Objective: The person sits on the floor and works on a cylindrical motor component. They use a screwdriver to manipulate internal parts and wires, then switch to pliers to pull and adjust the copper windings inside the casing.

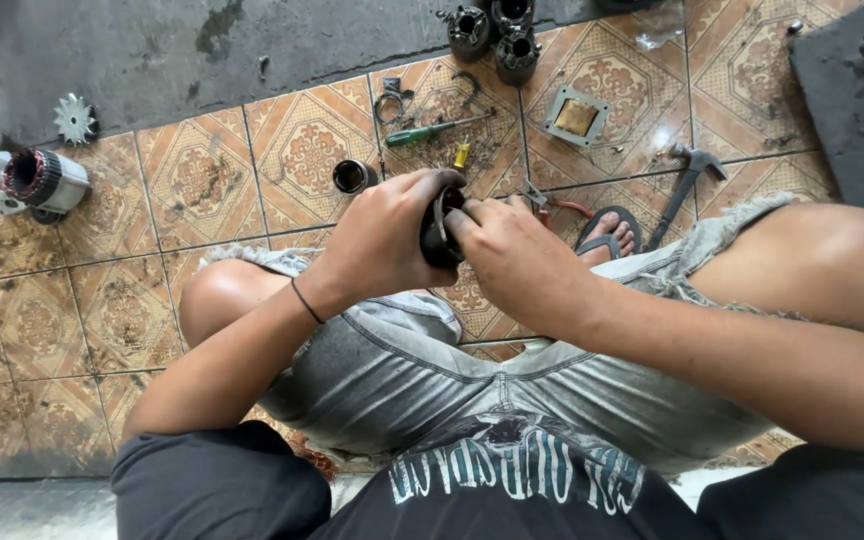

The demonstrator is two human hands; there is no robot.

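Black, round motor part (439, 232) sits clamped between both hands above the lap: left hand (377, 245) wrapped around it, right hand (512, 262) pinching its rim. A slip could probably drop it onto the tiled floor (202, 190) beside the pliers (542, 202).

Two hands, the left hand (377, 245) and the right hand (512, 262), close on one dark round part (438, 232). On the tiled floor (202, 190) lie one green-handled screwdriver (430, 130), one hammer (685, 175), one small metal cylinder (352, 176), one toothed fan disc (75, 118) and one motor housing (32, 180). At the top edge stand what look like three dark cylindrical parts (497, 30), though they are partly cut off.
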